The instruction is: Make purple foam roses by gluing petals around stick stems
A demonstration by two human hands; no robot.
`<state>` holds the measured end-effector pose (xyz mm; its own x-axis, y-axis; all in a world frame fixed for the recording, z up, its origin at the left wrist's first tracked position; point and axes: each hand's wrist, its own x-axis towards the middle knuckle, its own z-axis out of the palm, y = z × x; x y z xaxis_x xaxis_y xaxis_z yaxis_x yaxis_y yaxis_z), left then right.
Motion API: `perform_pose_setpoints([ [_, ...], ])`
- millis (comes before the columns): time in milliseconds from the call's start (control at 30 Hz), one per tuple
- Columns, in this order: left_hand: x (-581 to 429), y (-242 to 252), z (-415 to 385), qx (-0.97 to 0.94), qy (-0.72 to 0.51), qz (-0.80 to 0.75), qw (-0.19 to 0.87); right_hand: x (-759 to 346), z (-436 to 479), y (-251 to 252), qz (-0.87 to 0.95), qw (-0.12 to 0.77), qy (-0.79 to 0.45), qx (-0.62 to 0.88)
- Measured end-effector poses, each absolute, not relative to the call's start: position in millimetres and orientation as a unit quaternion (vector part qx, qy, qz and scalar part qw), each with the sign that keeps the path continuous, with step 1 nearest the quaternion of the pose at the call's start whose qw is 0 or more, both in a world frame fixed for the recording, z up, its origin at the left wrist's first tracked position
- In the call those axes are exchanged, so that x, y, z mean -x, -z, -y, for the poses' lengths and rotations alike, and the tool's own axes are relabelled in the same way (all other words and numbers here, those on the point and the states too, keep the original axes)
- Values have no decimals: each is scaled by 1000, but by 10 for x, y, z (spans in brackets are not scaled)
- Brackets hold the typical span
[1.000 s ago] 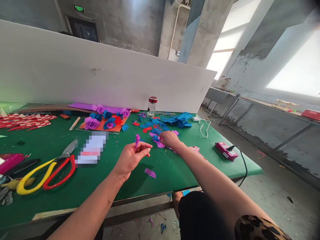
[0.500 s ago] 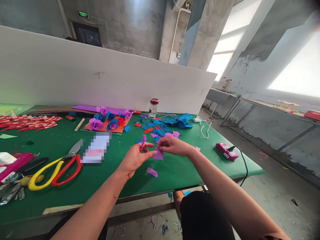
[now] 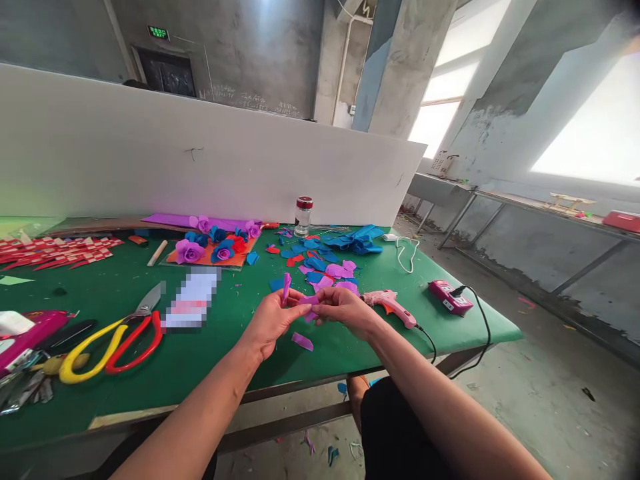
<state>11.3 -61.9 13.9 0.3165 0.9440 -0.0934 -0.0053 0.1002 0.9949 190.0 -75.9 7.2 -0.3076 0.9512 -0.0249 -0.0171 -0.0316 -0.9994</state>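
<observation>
Through the head view I see the left hand (image 3: pixel 273 320) and the right hand (image 3: pixel 345 310) meeting above the near half of the green table (image 3: pixel 215 360). The left hand is closed on the roll (image 3: pixel 286 288), a thin purple piece standing nearly upright out of the grip. The right hand pinches the petal (image 3: pixel 310 308), a purple piece located between the two hands; the left thumb reaches its near side. I cannot tell how firmly either hand presses.

A loose piece (image 3: pixel 303 342) of purple lies on the table just below the hands. Beyond the right hand I locate the scraps (image 3: pixel 315 264) in purple, blue and red, with the crumpled blue paper (image 3: pixel 357 241) behind. The pink glue gun (image 3: pixel 395 308) lies beside the right wrist, its cord running over the near edge. The power strip (image 3: pixel 450 298) is farther right. To the left I note the scissors (image 3: pixel 143 312), blades partly apart, and the flowers (image 3: pixel 223 252). The jar (image 3: pixel 303 219) stands upright near the white board (image 3: pixel 250 167).
</observation>
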Motion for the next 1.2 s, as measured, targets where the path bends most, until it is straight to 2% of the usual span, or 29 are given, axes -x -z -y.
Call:
perform_pose_setpoints([
  [167,-121,-130,610,-568,-387,-450,570,-1935,805,-88,580,371,-583,431],
  [600,-96,-154,574,-609,-354,-470,532,-1940,885,-9,565,379,-574,456],
  [700,-104,-114,523,-618,-339,-481,521,-2187,929,-79,601,415,-461,504],
  [867,-149,25,390,-658,-312,-525,441,-3187,1009,-91,554,481,-145,664],
  [1000,-171,82,318,-656,-323,-538,420,-3817,1108,120,528,376,-75,758],
  [1200,-153,61,325,-633,-336,-547,432,-3764,1179,331,602,253,-196,731],
])
